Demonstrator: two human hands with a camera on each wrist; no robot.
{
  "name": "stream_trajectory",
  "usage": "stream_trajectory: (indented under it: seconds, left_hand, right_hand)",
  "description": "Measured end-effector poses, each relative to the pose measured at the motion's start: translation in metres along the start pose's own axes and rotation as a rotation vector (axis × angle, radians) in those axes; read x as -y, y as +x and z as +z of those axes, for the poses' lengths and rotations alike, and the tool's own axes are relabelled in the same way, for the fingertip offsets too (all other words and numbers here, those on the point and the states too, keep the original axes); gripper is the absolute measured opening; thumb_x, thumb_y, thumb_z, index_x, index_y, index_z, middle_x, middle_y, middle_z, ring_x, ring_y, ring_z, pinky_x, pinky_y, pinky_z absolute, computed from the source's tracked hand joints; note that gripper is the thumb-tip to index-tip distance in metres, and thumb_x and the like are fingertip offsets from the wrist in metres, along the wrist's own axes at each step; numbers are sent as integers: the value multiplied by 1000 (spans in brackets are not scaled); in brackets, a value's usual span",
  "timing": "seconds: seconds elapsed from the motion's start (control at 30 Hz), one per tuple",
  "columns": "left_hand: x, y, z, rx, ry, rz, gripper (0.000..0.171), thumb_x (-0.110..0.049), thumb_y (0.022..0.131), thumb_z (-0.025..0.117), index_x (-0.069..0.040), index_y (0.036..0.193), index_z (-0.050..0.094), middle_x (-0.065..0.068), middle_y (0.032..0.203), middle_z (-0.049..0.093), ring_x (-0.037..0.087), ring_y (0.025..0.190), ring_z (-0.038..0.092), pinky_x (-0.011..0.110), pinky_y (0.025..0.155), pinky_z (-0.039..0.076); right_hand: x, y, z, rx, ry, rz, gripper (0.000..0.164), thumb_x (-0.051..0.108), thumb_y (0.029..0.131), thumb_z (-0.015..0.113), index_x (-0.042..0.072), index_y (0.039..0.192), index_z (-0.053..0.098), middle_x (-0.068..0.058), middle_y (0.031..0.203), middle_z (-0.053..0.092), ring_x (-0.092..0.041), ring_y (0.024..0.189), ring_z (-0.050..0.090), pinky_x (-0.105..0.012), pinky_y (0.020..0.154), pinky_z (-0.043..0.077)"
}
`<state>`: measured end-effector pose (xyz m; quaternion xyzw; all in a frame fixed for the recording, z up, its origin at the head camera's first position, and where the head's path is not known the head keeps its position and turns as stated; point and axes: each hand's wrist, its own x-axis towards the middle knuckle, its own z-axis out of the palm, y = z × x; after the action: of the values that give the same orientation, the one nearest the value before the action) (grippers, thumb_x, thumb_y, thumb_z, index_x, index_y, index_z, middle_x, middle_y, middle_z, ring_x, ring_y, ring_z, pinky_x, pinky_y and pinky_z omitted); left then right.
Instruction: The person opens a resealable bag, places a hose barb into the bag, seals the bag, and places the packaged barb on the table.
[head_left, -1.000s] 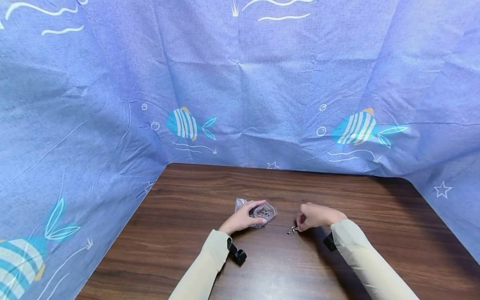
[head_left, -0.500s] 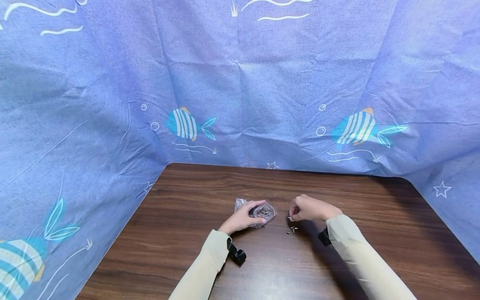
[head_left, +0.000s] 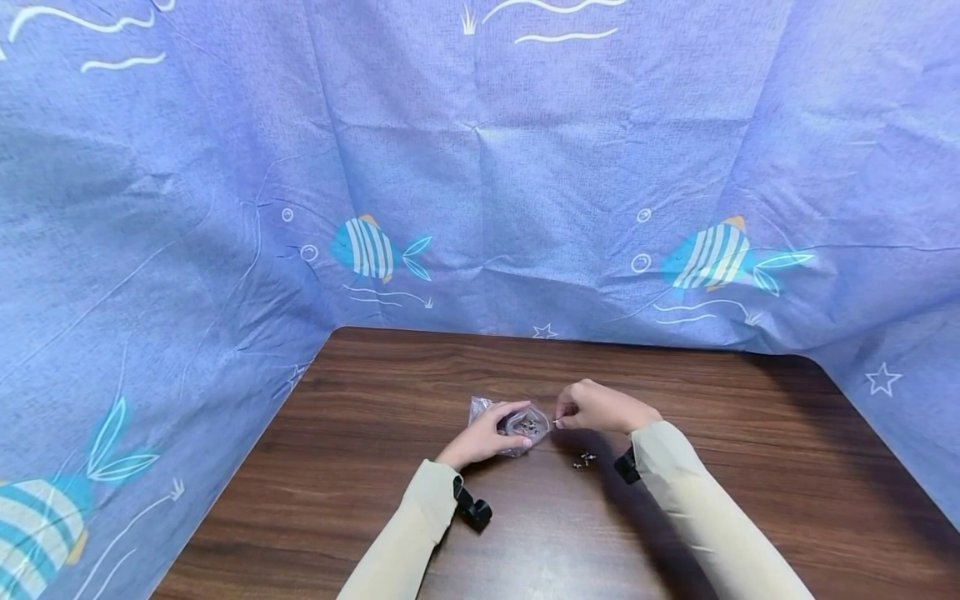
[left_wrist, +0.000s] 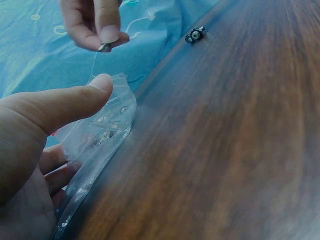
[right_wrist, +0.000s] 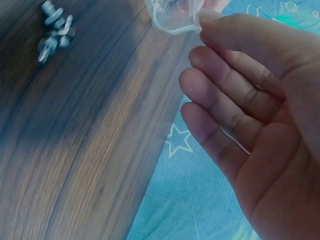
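1. Head view: on the dark brown wood-grain table [head_left: 405, 375], a bare left hand [head_left: 483, 435] curves around a clear, soft plastic bag [head_left: 540, 432], thumb and fingers well spread about its open mouth (small bits show inside). The right hand [head_left: 603, 410] is just beside the rim, fingers bent in and fingertips close together. A little cluster of silvery, screw-like metal pieces [head_left: 586, 460] lies on the table, nearer the person.

2. Left wrist view: the left thumb lies along the bag near its mouth, with fingers around the other side. Beyond it, the right thumb and forefinger pinch one tiny, shiny metal piece [left_wrist: 103, 47], apart from the bag.

3. Right wrist view: the other three right fingers are loosely bent and hold nothing; the pinched piece cannot be made out here. The step in hand looks like bagging the pieces one by one. The next move probably calls for bringing the fingertips over the opening and letting go inside the rim, the left hand keeping the mouth wide.
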<state>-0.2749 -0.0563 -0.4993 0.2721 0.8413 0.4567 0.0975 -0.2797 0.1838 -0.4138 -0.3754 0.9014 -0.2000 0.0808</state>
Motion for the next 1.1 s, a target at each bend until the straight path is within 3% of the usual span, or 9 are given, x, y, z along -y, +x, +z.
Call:
stream_trajectory:
  seconds: [0.6, 1.1]
  left_hand:
    - [2, 1, 0, -2, -20, 8, 63, -30, 87, 72, -16, 143, 47, 8, 145, 48, 25, 134, 42, 45, 111, 34]
    - [-1, 1, 0, -5, -1, 5, 63, -29, 86, 73, -13, 142, 48, 9, 144, 49, 24, 133, 44, 43, 111, 34]
  right_hand:
    - [8, 22, 12, -28, -17, -30, 6, 7, 83, 69, 6, 78, 69, 6, 69, 61, 1, 60, 47, -17, 57, 44]
    - [6, 24, 16, -26, 3, -17, 4, 10, 84, 70, 6, 83, 70, 4, 75, 66, -1, 65, 54, -19, 63, 49]
